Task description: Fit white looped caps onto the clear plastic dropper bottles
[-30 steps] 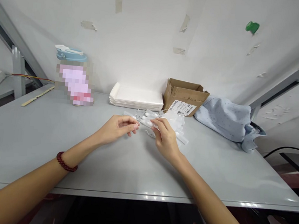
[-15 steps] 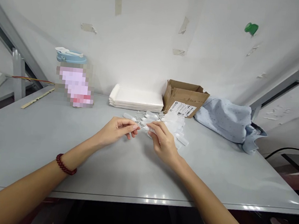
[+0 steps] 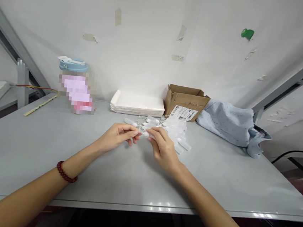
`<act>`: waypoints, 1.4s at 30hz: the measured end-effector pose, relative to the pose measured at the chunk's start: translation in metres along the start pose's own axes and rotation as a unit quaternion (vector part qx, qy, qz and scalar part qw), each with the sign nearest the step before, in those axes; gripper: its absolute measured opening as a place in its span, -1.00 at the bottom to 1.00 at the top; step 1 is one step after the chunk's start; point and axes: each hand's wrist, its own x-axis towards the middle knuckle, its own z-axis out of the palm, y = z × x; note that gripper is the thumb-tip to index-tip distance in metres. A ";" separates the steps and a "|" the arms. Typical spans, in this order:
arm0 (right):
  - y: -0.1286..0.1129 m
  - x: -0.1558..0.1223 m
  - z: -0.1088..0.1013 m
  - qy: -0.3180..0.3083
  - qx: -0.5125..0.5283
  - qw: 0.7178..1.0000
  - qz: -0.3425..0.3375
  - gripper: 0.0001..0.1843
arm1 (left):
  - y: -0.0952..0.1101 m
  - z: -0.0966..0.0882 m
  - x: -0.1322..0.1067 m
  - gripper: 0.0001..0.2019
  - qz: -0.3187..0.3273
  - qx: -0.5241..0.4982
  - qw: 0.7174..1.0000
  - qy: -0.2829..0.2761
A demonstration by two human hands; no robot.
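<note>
My left hand (image 3: 118, 136) and my right hand (image 3: 162, 148) meet over the middle of the grey table (image 3: 30, 144), fingertips almost touching. Both pinch a small white plastic piece with a thin string (image 3: 144, 134) between thumb and fingers. Just behind my hands lies a pile of small clear plastic tubes with white caps and strings (image 3: 170, 129). A dark red bead bracelet (image 3: 66, 172) sits on my left wrist.
Against the wall stand a stack of white sheets (image 3: 137, 104), an open cardboard box (image 3: 186, 102) with a label, a crumpled light blue cloth (image 3: 231, 123), and a blurred pink bottle with a blue lid (image 3: 75, 84). A wooden stick (image 3: 39, 105) lies far left.
My right hand has drawn left, closer to my left hand, carrying the small white piece. The view has tilted slightly so everything sits lower in the picture.
</note>
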 end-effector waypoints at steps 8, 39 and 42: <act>-0.003 0.000 -0.001 0.001 -0.002 1.000 0.007 -0.71 | -0.001 0.001 0.001 -0.79 0.002 -0.024 1.000 -0.014; -0.006 0.001 -0.004 0.016 0.010 1.000 0.009 -0.67 | 0.003 0.003 -0.002 -0.80 -0.004 -0.060 0.998 -0.002; -0.006 0.001 -0.004 0.018 0.010 1.000 0.009 -0.67 | 0.002 0.003 -0.002 -0.80 -0.001 -0.054 0.999 -0.004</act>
